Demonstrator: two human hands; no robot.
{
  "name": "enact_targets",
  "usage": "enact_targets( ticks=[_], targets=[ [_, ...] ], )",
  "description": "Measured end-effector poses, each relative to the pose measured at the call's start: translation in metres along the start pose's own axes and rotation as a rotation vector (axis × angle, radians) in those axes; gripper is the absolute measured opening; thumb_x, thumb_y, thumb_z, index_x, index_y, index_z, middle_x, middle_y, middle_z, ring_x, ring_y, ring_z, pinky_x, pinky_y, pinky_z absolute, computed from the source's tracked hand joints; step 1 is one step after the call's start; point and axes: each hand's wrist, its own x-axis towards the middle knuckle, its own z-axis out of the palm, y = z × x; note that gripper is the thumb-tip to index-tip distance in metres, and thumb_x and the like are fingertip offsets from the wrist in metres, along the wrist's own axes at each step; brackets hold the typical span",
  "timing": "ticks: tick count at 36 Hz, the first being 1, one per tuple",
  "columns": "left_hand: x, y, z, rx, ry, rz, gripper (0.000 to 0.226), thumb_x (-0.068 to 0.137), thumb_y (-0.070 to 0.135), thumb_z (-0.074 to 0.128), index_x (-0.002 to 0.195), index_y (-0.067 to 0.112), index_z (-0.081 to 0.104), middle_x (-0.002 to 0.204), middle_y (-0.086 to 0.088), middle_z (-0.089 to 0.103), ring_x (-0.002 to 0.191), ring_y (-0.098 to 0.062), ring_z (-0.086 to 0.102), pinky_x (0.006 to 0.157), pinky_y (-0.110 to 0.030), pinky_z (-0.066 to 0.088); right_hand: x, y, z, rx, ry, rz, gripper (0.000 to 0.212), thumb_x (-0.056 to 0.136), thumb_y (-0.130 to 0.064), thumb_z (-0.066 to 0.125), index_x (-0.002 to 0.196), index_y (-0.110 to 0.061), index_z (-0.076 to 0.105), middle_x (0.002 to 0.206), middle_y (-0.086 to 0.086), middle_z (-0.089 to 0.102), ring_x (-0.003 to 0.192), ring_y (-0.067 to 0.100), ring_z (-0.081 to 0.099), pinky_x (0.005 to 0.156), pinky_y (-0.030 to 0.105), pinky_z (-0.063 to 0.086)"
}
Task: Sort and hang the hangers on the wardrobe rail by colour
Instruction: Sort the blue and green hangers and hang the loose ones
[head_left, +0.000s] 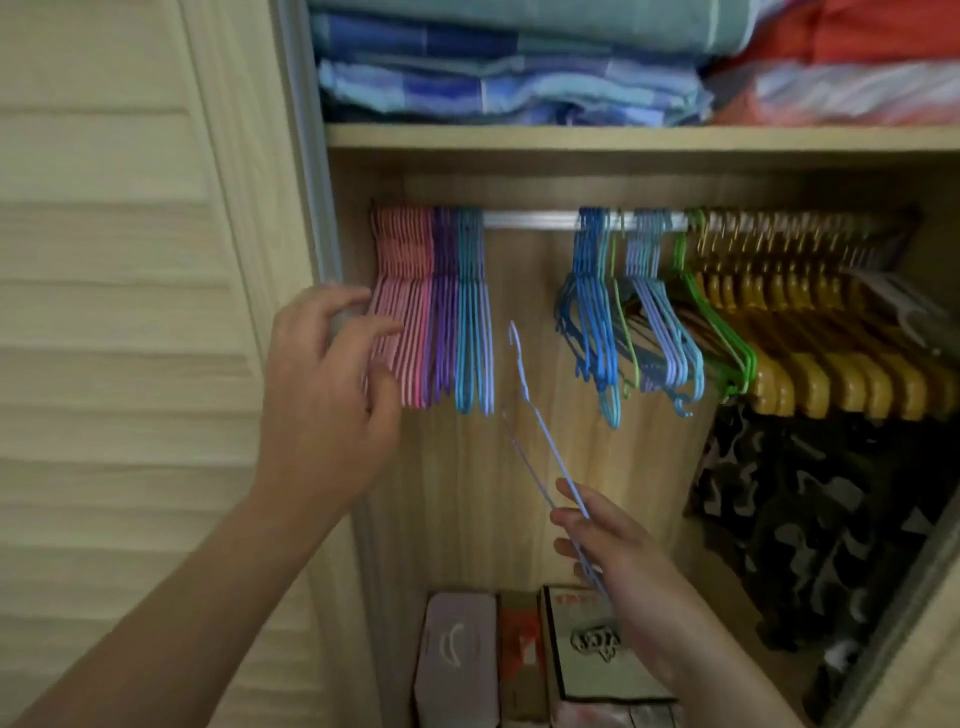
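boxes (457, 660) stood on the near wardrobe floor. the right hand (618, 545) pinched a thin lilac wire hanger (540, 431), hook up, below the bare silver rail (530, 220). the left hand (327, 384), fingers loosely spread, touched the sorted pink hangers (402, 312) far left; mixed blue and green hangers (623, 312) hung right. folded blankets (509, 78) lay on the shelf above.

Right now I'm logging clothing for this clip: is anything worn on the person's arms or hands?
Nothing shows. The left hand and right hand are bare: no gloves, rings, watch or bracelet. Both forearms are uncovered as far as the picture's edge, with no sleeve in view.
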Motion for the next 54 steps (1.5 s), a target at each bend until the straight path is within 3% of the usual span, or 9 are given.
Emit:
enact_targets(
  ticks=[4,9,14,20,27,33,39,49,54],
  targets=[
    [0.044,-0.02,-0.004,0.234,0.14,0.021,0.051,0.08,0.007,0.058,0.13,-0.003,0.058,0.146,-0.037,0.04,0.14,-0.054,0.035,0.117,-0.059,0.03,0.035,-0.044,0.004,0.02,0.058,-0.106,0.031,0.105,-0.028,0.051,0.132,-0.022,0.064,0.103,-0.027,0.068,0.103,0.017,0.07,0.081,0.025,0.048],
    [0.092,-0.035,0.008,0.345,0.186,-0.157,0.076,0.093,0.026,0.057,0.157,-0.001,0.025,0.162,-0.036,0.015,0.152,-0.051,0.014,0.125,-0.056,0.015,0.094,-0.102,0.019,-0.02,0.163,-0.265,0.031,0.107,-0.03,0.046,0.133,-0.02,0.058,0.109,-0.015,0.064,0.104,0.022,0.068,0.072,0.022,0.046],
    [0.084,-0.053,0.03,0.484,0.146,-0.195,0.087,0.09,0.016,0.059,0.161,-0.001,0.01,0.167,-0.027,0.012,0.156,-0.045,0.006,0.126,-0.057,0.011,0.152,-0.133,0.04,-0.169,0.208,-0.339,0.053,0.101,-0.045,0.04,0.143,-0.016,0.054,0.119,0.001,0.059,0.115,0.024,0.057,0.109,0.053,0.045],
    [0.086,-0.058,0.033,0.492,0.197,-0.165,0.084,0.091,0.009,0.06,0.16,-0.003,0.013,0.167,-0.026,0.016,0.156,-0.045,0.007,0.125,-0.059,0.011,0.183,-0.118,0.055,-0.305,0.119,-0.294,0.032,0.109,-0.034,0.034,0.081,-0.031,0.049,0.071,-0.009,0.046,0.068,0.013,0.048,0.079,0.037,0.044],
    [0.085,-0.06,0.036,0.465,0.233,-0.152,0.081,0.092,0.009,0.058,0.159,-0.004,0.015,0.166,-0.026,0.017,0.156,-0.045,0.008,0.125,-0.06,0.011,0.176,-0.113,0.068,-0.336,0.042,-0.372,0.036,0.111,-0.024,0.032,0.136,-0.014,0.056,0.111,-0.006,0.061,0.094,0.005,0.058,0.065,-0.003,0.037],
    [0.08,-0.062,0.04,0.487,0.237,-0.133,0.082,0.092,0.006,0.058,0.159,-0.004,0.013,0.165,-0.027,0.018,0.155,-0.047,0.009,0.123,-0.064,0.013,0.168,-0.113,0.065,-0.411,-0.032,-0.394,0.043,0.111,-0.029,0.031,0.15,-0.014,0.043,0.13,-0.005,0.055,0.119,0.008,0.053,0.07,-0.009,0.03],
    [0.081,-0.06,0.041,0.493,0.24,-0.128,0.082,0.091,0.006,0.057,0.159,-0.004,0.013,0.166,-0.026,0.018,0.155,-0.046,0.009,0.122,-0.064,0.014,0.149,-0.098,0.053,-0.547,0.017,-0.375,0.062,0.106,-0.05,0.035,0.16,-0.019,0.025,0.152,0.004,0.047,0.137,0.019,0.048,0.112,0.032,0.039],
    [0.079,-0.063,0.04,0.475,0.229,-0.141,0.082,0.091,0.008,0.057,0.159,-0.003,0.013,0.166,-0.025,0.018,0.156,-0.045,0.009,0.122,-0.064,0.014,0.088,-0.085,0.021,-1.188,0.138,-0.772,0.022,0.1,-0.028,0.051,0.116,-0.024,0.065,0.104,-0.004,0.058,0.095,0.019,0.062,0.074,0.03,0.048],
    [0.081,-0.062,0.041,0.46,0.247,-0.135,0.08,0.092,0.007,0.056,0.159,-0.004,0.014,0.166,-0.026,0.018,0.155,-0.046,0.01,0.123,-0.063,0.013,0.094,-0.103,-0.029,-1.324,0.574,-0.96,0.013,0.084,-0.007,0.071,0.076,-0.016,0.064,0.073,-0.001,0.054,0.07,0.021,0.051,0.062,0.033,0.043]
  ],
)
